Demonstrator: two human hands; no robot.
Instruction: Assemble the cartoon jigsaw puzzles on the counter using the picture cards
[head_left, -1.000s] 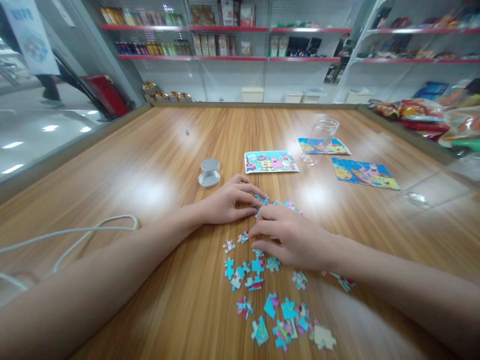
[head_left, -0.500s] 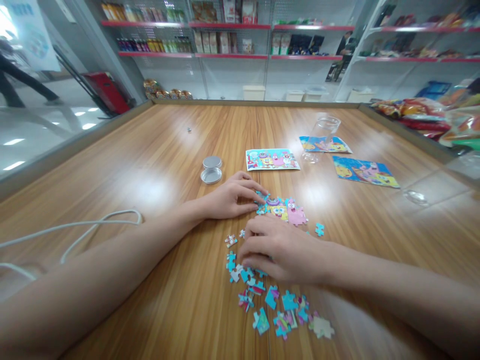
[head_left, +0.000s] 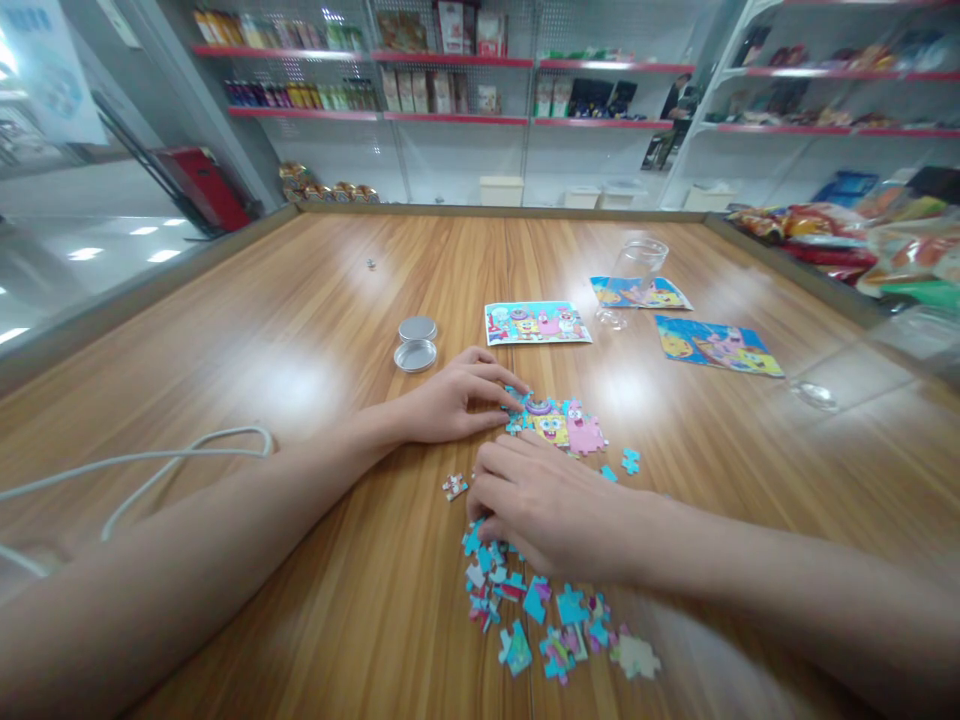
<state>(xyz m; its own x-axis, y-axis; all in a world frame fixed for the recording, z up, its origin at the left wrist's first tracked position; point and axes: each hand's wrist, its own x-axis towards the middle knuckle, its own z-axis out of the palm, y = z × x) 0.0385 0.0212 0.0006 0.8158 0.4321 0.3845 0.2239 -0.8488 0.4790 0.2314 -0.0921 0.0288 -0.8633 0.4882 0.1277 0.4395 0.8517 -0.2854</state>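
My left hand lies on the wood with its fingers stretched and apart. Its fingertips touch the left side of a partly joined puzzle, which shows a yellow square figure and a pink one. My right hand bends over a heap of loose, mostly blue puzzle pieces. Its fingers are curled together and point down at the heap's far end; whatever is between the tips is hidden. A red and white puzzle piece lies left of this hand. To its right is a small blue puzzle piece.
Beyond the puzzle lies a matching picture card. Two blue picture sheets are on the right, with a clear plastic jar lying near one. Two round metal lids sit left of the card. A white cable crosses the left side.
My right hand has shifted slightly toward me, and the blue and white pieces at its fingertips have slid right and nearer. My left hand stays at the puzzle. The camera view has moved a little.
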